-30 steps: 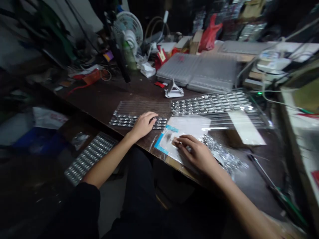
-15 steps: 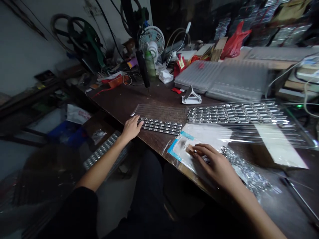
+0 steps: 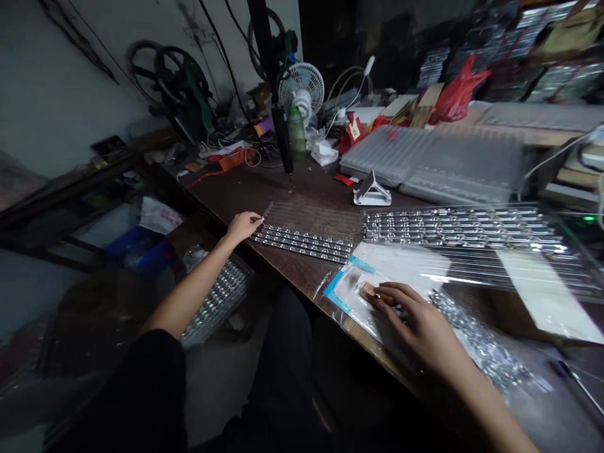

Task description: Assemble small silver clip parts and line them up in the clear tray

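My left hand (image 3: 244, 225) is at the near left corner of a clear ribbed plastic tray (image 3: 306, 214), thumb and fingers pinched together. What lies between those fingertips is too small to make out. Several shiny metal rods with fittings (image 3: 304, 242) fill the tray's near rows. Over a clear plastic bag with a blue border (image 3: 337, 290), my right hand (image 3: 413, 314) has its fingers curled in a pinch. A small shiny metal part (image 3: 377, 297) shows at its fingertips, beside a small brown block (image 3: 365, 290).
Loose metal parts (image 3: 486, 346) are heaped right of my right hand. A second tray of rods (image 3: 453, 228) lies behind them. Further back are a white stand (image 3: 372, 190), stacked clear trays (image 3: 434, 154) and a fan (image 3: 301, 88). A black tool (image 3: 282, 138) hangs over the table.
My left hand has moved off the rods to the tray's left corner, its fingers now pinched. My right hand has barely moved over the bag. The whole view has shifted slightly.
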The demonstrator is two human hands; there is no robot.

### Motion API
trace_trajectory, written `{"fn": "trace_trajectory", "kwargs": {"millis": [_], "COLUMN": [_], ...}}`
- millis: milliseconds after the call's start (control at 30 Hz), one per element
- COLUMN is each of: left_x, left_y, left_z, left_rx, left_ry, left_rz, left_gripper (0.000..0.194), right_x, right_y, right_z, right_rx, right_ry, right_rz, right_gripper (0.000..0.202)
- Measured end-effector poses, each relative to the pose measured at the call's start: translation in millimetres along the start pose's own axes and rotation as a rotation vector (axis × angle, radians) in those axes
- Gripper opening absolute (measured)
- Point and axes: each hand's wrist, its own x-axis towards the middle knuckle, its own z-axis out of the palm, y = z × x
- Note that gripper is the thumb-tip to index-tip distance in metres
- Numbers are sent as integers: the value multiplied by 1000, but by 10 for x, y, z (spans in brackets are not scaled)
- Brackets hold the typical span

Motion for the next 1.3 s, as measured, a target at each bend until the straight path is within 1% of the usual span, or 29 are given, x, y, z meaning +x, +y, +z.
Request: {"fn": "trace_trajectory", "kwargs": {"millis": [67, 167, 333, 433, 567, 667, 800, 900, 967, 1067, 1133, 1200, 1300], "left_x": [-4, -85, -212, -191, -124, -123, -182, -214, -214, -193, -181, -182, -225], "left_y": [-29, -76, -122, -88, -4, 34, 45, 100, 198, 455, 682, 935, 1346], "left_z": [4, -37, -104, -86, -45, -49, -106, -141, -140, -111, -90, -66, 10], "left_rx": [-23, -55, -61, -34, -4, 5, 19, 17, -14, -104, -154, -194, -269], "left_ry": [-1, 3, -49, -50, -61, -78, -29, 13, 30, 60, 77, 78, 30], "left_rz": [-11, -6, 53, 91, 149, 185, 171, 157, 168, 223, 273, 325, 404], "left_gripper": [23, 25, 26, 27, 28, 29, 37, 39, 37, 34, 33, 31, 27], "right_x": [3, 2, -1, 8, 11, 0, -6, -15, -33, -71, -86, -88, -89], "right_y": [27, 48, 9, -1, 26, 27, 0, 21, 62, 129, 158, 165, 126], "right_z": [10, 24, 16, 0, -11, -19, -58, -126, -187, -273, -308, -323, -333], "right_rx": [-9, -19, 3, 15, 10, 8, -3, -119, -251, -376, -386, -372, -375], "right_ry": [8, 11, -31, -52, -37, -35, -36, -46, -84, -190, -248, -286, -319], "right_rz": [-20, -38, -24, -3, 18, 23, 7, 23, 69, 165, 223, 250, 258], "right_gripper": [36, 35, 36, 38, 39, 38, 37, 35, 31, 28, 25, 21, 19]}}
